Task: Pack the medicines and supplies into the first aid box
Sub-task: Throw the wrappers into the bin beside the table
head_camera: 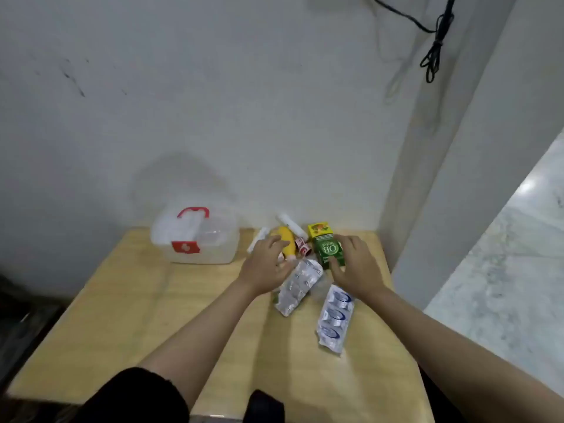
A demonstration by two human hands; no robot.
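Note:
A clear plastic first aid box (195, 242) with a red handle and red latch stands shut at the table's back left. To its right lies a heap of supplies: a yellow bottle (287, 242), a white tube (291, 225), a small red-and-white item (302, 247), a green carton (328, 248), silver blister packs (297, 288) and a blue-and-white blister strip (335, 319). My left hand (267, 264) hovers, fingers spread, over the yellow bottle. My right hand (355, 264) is wrapped around the green carton.
The light wooden table (137, 315) stands against a white wall, with a wall corner and pale marble floor (503, 285) to the right. A black cable (433, 50) hangs on the wall above. Dark objects sit left of the table.

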